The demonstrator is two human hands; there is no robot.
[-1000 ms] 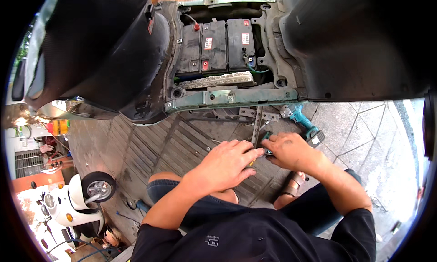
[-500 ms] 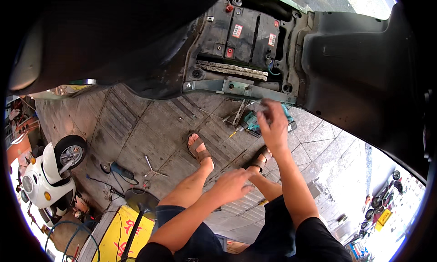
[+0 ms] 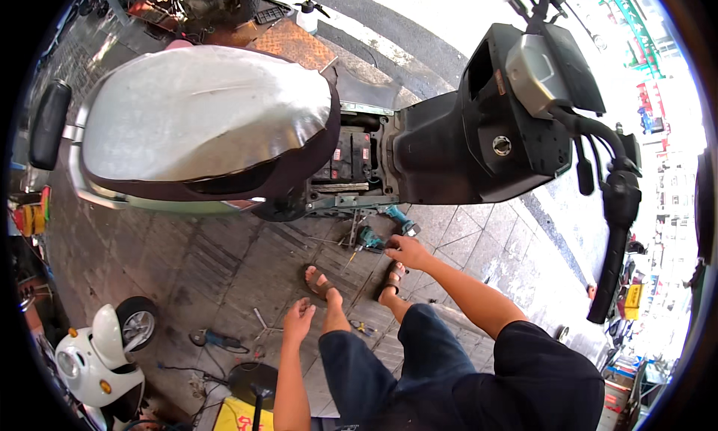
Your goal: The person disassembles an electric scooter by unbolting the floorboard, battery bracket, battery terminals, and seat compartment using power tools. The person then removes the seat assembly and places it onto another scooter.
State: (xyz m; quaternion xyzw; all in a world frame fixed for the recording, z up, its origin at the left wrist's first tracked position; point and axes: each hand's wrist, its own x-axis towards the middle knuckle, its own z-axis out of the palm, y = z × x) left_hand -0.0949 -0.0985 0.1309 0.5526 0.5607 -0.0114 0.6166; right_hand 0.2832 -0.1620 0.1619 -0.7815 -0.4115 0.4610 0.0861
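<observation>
My right hand (image 3: pixel 407 250) hangs beside a teal cordless drill (image 3: pixel 369 239) lying on the pavement, fingers loosely bent; nothing shows in them. A second teal power tool (image 3: pixel 402 221) lies just beyond. Over the ground near my left foot is my left hand (image 3: pixel 298 319), its fingers half curled and apart, apparently holding nothing. Neither hand touches the scooter (image 3: pixel 441 150), which stands across the view with its floorboard cover off. In that opening sit dark batteries (image 3: pixel 351 156) with red terminals. A silver cover (image 3: pixel 202 117) lies over its seat.
A white scooter (image 3: pixel 97 356) stands at the lower left. Near it lie a corded angle grinder (image 3: pixel 217 340), a three-armed wrench (image 3: pixel 263 322) and a round black stool (image 3: pixel 254 381). Small pliers (image 3: pixel 363 328) lie by my right leg. The handlebar grip (image 3: pixel 609 281) juts toward me at the right.
My view has pulled back and now takes in the whole scooter. My right hand has drawn away from the scooter's edge; my left hand has swung out to the left.
</observation>
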